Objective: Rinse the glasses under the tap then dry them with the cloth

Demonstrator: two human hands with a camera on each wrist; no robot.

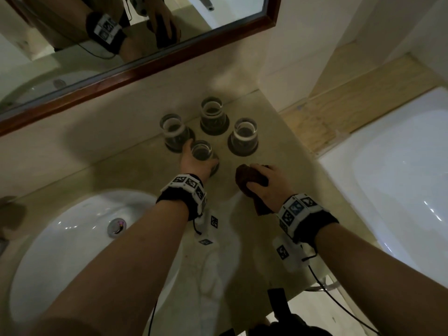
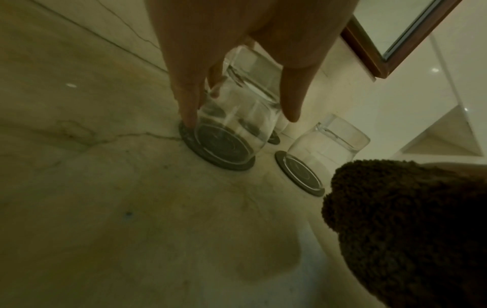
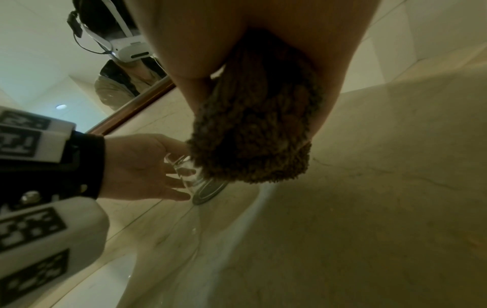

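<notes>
Several clear glasses stand on dark round coasters on the beige counter (image 1: 135,170). My left hand (image 1: 194,163) grips the nearest glass (image 1: 201,153) from the side, thumb and fingers round its wall. In the left wrist view this glass (image 2: 231,125) leans slightly on its coaster (image 2: 224,164), with the left hand (image 2: 239,116) around it. My right hand (image 1: 269,183) holds a bunched brown cloth (image 1: 249,178) just right of that glass, above the counter. The cloth (image 3: 253,145) hangs from my right palm, and the left hand (image 3: 147,166) and glass (image 3: 187,173) show behind it.
Three more glasses (image 1: 173,132) (image 1: 212,112) (image 1: 244,134) stand behind the held one. A white sink (image 1: 60,226) with its drain (image 1: 116,226) lies to the left. A wood-framed mirror (image 1: 150,69) hangs above. A white bathtub (image 1: 400,178) lies past the counter's right edge.
</notes>
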